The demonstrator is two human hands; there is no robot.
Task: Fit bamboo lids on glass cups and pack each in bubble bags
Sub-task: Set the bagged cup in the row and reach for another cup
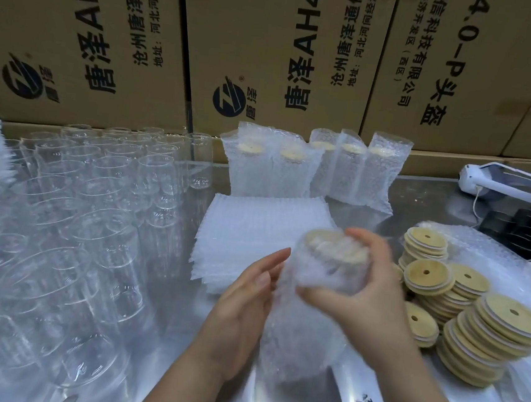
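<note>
Nearest me, left grip (248, 303) flat, fingers straight against bag (302, 340); right grip (369, 291) curled round bag top over lidded cup (332, 269). Lids (502, 324) right, cups (96, 191) left on worktop (420, 198).

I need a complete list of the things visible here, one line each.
clear glass cups: many, transparent, table's left half
bubble bags with lidded cups: five, white, standing back centre
flat empty bubble bags: one stack, white, centre
round bamboo lids: several stacks, tan, right
printed cardboard boxes: at least four, brown, behind table
corded plastic device: one, white, far right
metal table: one, silver, underneath
bubble bag holding a lidded cup: one, white, between hands
left hand: flat against that bag
right hand: gripping its top
</note>
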